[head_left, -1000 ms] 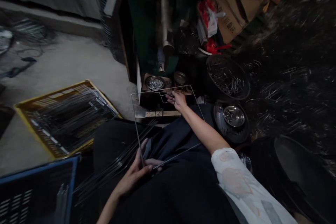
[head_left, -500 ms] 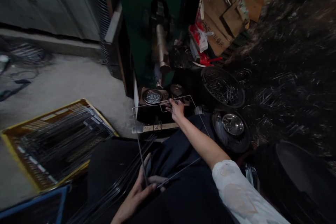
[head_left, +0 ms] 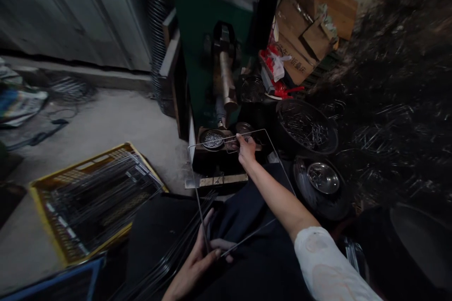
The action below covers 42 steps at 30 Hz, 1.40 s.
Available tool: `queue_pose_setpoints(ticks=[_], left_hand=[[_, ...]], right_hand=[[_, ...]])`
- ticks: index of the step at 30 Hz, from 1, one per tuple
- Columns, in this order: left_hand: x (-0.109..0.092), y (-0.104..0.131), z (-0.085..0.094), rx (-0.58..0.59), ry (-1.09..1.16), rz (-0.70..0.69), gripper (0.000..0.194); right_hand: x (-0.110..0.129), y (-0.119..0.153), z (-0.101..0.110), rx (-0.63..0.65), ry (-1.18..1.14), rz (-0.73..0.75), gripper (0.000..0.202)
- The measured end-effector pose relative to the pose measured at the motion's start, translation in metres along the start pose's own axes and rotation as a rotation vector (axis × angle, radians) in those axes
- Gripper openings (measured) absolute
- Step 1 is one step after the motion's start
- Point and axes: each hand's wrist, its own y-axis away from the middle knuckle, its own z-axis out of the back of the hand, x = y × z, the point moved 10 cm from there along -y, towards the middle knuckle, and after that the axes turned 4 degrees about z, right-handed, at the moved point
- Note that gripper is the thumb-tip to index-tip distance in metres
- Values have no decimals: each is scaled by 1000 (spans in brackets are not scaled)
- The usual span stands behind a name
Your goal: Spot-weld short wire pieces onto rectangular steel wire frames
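A thin rectangular wire frame (head_left: 199, 197) spans the space above my lap, held at two places. My left hand (head_left: 206, 249) grips its near left corner, with the thumb over the wire. At the far bar, my right hand (head_left: 246, 148) pinches the wire, and a smaller bent wire piece (head_left: 231, 150) shows beside those fingers. Just beyond sits a round dish of small metal bits (head_left: 212, 139), below the copper-coloured arm (head_left: 228, 75) of a green machine (head_left: 197, 28). More bent wire frames (head_left: 165, 261) lie across my left thigh.
A yellow crate (head_left: 45, 216) of wire frames stands on the floor at left, a blue crate (head_left: 93, 275) nearer. To the right are a dark basin (head_left: 334, 136) of wire pieces and a metal bowl (head_left: 326, 178). Cardboard (head_left: 289, 23) leans behind; tangled wire (head_left: 381, 141) lies far right.
The view has shifted, so the scene sits slightly lower and further right. Both hands keep their hold on the wire frame, which stays in nearly the same pose.
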Motion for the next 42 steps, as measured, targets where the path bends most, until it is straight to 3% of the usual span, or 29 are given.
queue_pose_setpoints(ticks=[8,22,28,42], left_hand=[[-4,-5,7,-28,-61,-10,102],[-21,-16,-7,82,-56,-80,98],[-24,-16,-14,127,-38,-108,97],[-36,-17,-23,99,-30,-91,97]], right_hand=[[11,-6,-9,-7,10,33,27],[35,-15,-17,15,24,64,29],[38,-17,-17,26,50,61,29],[36,-20,-26,53,31,49,26]])
